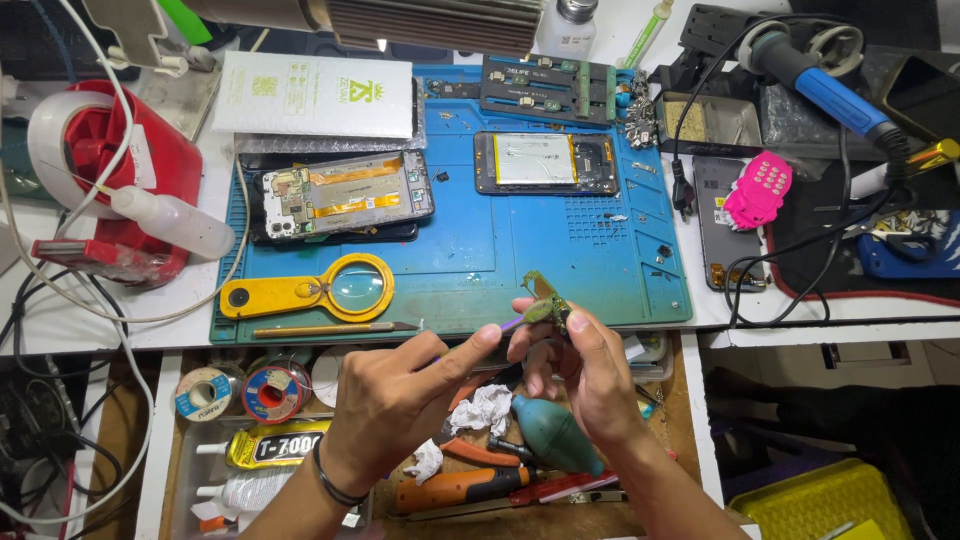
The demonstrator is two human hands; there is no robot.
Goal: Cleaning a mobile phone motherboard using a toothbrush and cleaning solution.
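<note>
My right hand (pixel 585 375) pinches a small green circuit board (pixel 545 300) and holds it up over the front edge of the blue work mat (pixel 520 255). My left hand (pixel 400 395) grips a thin purple-tipped tool (pixel 512 324) whose tip touches the board. Both hands hover above an open drawer of tools. Farther back on the mat lie an opened phone (pixel 340 195) with orange flex cables and a second opened phone (pixel 545 162) showing its battery.
A yellow magnifying glass (pixel 320 290) and a brush lie at the mat's front left. The drawer holds a teal air blower (pixel 555 435), glue tubes, tape rolls, an orange-handled tool and crumpled tissue. A red tape dispenser (pixel 110 170) stands left; a blue soldering iron (pixel 825 90) right.
</note>
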